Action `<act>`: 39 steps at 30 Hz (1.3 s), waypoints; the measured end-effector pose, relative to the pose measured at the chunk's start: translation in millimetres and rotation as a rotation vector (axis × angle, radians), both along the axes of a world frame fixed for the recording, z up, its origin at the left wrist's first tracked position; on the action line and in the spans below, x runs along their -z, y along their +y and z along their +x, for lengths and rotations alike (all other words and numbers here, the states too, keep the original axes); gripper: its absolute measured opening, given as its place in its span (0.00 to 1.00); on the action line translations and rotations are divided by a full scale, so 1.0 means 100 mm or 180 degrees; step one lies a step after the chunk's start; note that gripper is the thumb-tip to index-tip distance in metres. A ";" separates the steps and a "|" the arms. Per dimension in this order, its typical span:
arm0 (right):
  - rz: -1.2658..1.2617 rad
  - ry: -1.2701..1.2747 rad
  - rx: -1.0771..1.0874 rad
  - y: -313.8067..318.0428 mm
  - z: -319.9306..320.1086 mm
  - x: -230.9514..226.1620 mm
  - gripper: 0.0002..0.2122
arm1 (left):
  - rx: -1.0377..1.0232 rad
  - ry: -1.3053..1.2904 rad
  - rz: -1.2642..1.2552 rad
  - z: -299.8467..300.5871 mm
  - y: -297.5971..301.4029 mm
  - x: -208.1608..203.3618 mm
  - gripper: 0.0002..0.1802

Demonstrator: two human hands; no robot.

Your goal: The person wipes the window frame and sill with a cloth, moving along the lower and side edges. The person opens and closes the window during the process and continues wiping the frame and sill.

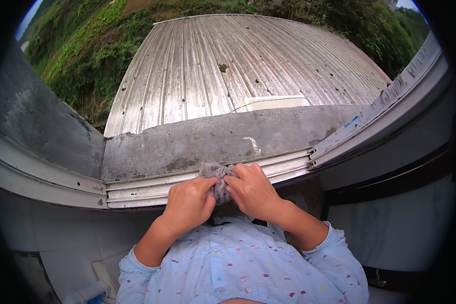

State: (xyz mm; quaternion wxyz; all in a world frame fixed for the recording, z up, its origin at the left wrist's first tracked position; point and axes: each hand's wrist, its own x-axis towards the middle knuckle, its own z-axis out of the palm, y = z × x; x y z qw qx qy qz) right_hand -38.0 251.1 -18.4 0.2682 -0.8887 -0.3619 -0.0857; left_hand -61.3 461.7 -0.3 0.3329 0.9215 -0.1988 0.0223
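A bunched grey cleaning cloth (220, 188) is gripped between my two hands over the window's bottom track. My left hand (189, 201) has its fingers closed on the cloth's left side. From the other side, my right hand (251, 190) pinches it, with the thumb pressed in. The white metal window track (142, 194) runs beneath and to both sides of the hands, its grooves marked with dirt. Part of the cloth hides the middle of the track. The fingertips are tucked into the cloth and out of sight.
Beyond the track lies a rough concrete sill (187, 139), then a sloping corrugated roof (202, 71). A white frame side (40, 175) rises at left, another frame side (380, 124) at right. A white pipe (93, 291) is low at left.
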 end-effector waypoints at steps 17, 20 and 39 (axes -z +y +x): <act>-0.1315 -0.0880 -0.1468 -0.06 0.54 -0.34 0.11 | -0.0522 -0.0244 -0.1025 0.06 0.13 0.26 0.09; -0.1722 -0.0822 -0.1475 0.04 0.54 -0.42 0.05 | -0.0503 -0.0241 -0.1187 0.05 0.15 0.23 0.09; -0.1615 -0.0937 -0.0409 -0.30 0.09 -0.40 0.05 | 0.0619 -0.0695 -0.1184 -0.15 -0.18 0.16 0.14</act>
